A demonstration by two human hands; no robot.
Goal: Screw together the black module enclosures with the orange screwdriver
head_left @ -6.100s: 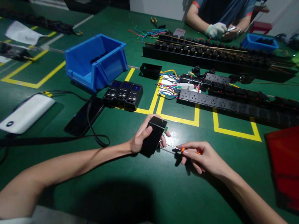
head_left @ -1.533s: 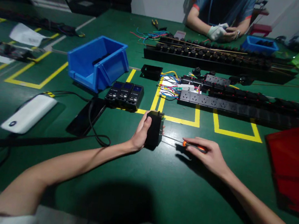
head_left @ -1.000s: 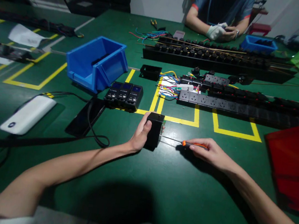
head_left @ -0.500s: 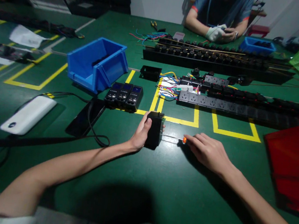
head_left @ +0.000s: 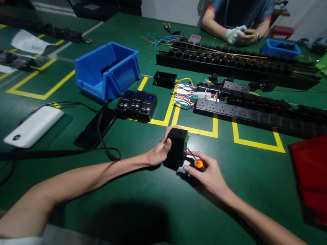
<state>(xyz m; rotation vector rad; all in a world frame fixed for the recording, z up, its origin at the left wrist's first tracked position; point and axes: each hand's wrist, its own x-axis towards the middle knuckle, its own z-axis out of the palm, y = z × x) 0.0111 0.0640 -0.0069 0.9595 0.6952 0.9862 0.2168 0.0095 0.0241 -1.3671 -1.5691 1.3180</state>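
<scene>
My left hand (head_left: 161, 150) is wrapped round a black box-shaped module (head_left: 176, 148), thumb on its near face. A strip of green shows along the module's right edge. In my right hand (head_left: 209, 174) is a screwdriver (head_left: 199, 164) with an orange-ended handle, its thin shaft angled up and left toward that edge. Whether the tip touches the module I cannot tell. My right thumb and fingers lie close to the module's right side. Just beyond my left hand stand several black modules (head_left: 136, 105) with small dark displays, side by side.
A blue bin (head_left: 107, 69) stands at the left and a red bin (head_left: 322, 175) at the right. Black socket strips (head_left: 243, 113) with loose coloured wires lie ahead. A white power bank (head_left: 34, 126), a phone (head_left: 95, 127) and cables occupy the left. Across the table sits a person with a gloved hand (head_left: 234, 35).
The module has shifted slightly right and toward me. My right hand has moved left, close to it, and the screwdriver has turned from level to tilted, its handle end now facing me.
</scene>
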